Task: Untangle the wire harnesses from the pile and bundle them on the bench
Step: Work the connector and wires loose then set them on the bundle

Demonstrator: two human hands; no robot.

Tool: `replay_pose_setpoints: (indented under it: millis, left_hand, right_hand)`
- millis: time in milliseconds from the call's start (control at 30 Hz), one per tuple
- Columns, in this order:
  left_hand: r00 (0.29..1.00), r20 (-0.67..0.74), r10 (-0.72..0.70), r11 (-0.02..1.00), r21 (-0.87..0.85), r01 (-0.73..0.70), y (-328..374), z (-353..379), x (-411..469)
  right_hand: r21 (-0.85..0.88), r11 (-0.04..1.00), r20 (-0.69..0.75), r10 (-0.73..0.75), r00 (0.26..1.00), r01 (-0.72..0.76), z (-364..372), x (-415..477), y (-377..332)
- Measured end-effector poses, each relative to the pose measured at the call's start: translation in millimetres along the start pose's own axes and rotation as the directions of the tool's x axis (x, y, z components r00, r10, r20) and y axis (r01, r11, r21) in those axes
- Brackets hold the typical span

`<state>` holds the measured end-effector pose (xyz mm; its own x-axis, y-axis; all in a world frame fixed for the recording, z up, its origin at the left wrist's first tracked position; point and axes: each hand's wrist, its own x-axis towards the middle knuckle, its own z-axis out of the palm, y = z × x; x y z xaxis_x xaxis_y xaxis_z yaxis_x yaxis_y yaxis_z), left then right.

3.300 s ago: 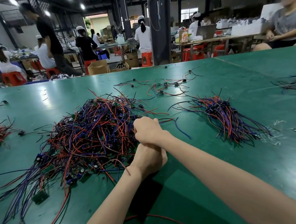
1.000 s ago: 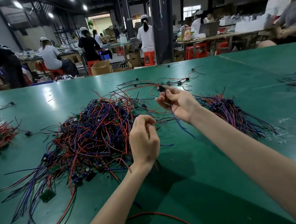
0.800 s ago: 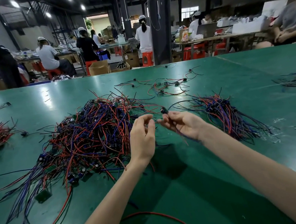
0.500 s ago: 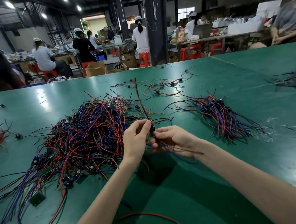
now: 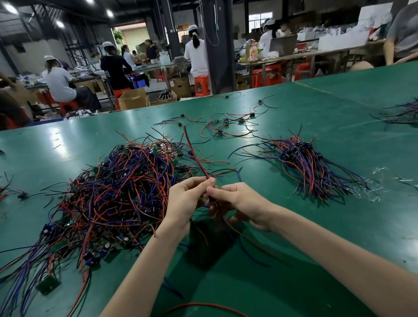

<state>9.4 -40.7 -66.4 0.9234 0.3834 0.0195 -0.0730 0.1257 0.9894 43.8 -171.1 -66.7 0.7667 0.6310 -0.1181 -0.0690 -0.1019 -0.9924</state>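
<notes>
A red wire is lying on the green bench close by your arms. Your left hand is pinching one wire harness between thumb and finger. Your right hand is pinching its dark end just beside that. Its red and black wires are sticking up above your hands. The big pile is sitting just left of your left hand. A neat bundle is lying farther off on the right.
</notes>
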Motion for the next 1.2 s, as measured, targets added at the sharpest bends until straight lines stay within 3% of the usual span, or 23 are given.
replay_pose_setpoints:
  millis: [267,533,900,1200]
  left_hand:
    - [0.999,-0.003,-0.049,0.998,-0.034,0.048,1.1,0.2,0.0]
    - [0.999,-0.006,0.038,0.999,-0.018,-0.038,3.4,-0.1,0.6]
    - [1.000,0.002,0.018,0.999,-0.031,-0.018,2.6,2.7,-1.2]
    - [0.973,-0.187,0.137,0.987,-0.056,-0.149,5.7,-4.6,3.9]
  right_hand:
    - [0.158,0.986,0.000,-0.057,0.998,0.056,4.2,-4.8,-2.4]
    - [0.110,0.991,0.013,-0.071,0.997,0.070,-1.5,-3.7,-5.0]
    - [0.105,0.979,-0.117,-0.159,0.980,0.172,-4.0,-1.1,-2.1]
    - [0.016,0.971,-0.127,-0.234,0.964,0.238,4.1,-7.6,-6.9]
